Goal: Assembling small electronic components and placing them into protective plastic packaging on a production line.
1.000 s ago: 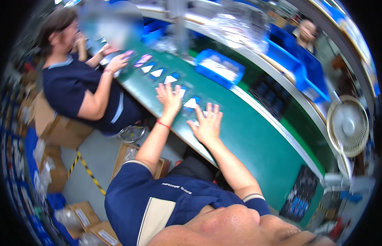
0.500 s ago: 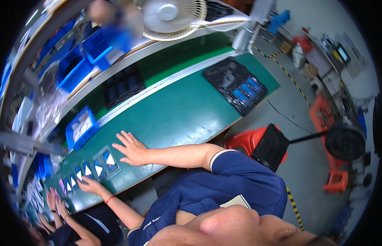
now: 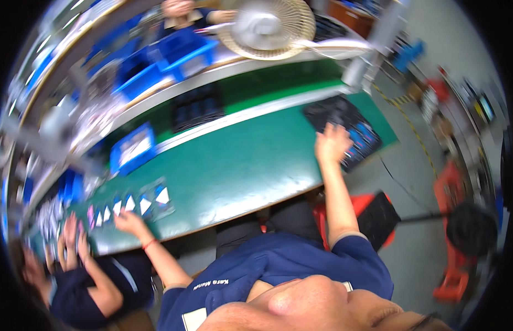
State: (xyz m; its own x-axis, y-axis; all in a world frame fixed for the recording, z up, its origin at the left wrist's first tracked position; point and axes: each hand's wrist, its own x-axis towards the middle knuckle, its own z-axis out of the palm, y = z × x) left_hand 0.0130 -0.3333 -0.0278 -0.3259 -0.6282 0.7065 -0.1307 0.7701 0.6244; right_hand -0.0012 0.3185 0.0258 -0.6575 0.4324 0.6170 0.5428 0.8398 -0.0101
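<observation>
My right hand (image 3: 332,144) reaches over a black tray (image 3: 329,109) at the far right end of the table, its fingers spread and apparently empty. In that tray lie several blue rectangular pieces (image 3: 362,135), partly hidden by the hand. On the left, my left hand (image 3: 130,222), with a red string on the wrist, rests at a row of small flat pieces with white triangular patches (image 3: 145,204). Its fingers are stretched out and touch or nearly touch one piece; blur hides the exact contact. A clear plastic sheet (image 3: 167,211) lies at the row's right end.
A blue bin (image 3: 150,156) with pale contents sits at the back left. Another black tray (image 3: 197,126) stands under the shelf, which holds a fan (image 3: 266,25) and blue bins (image 3: 184,49). A co-worker's hands (image 3: 71,234) are at the left; a red stool (image 3: 321,223) stands near the table.
My right hand has moved from the table's middle, near the row, to the black tray on the right. The left hand stays at the row. The view has shifted.
</observation>
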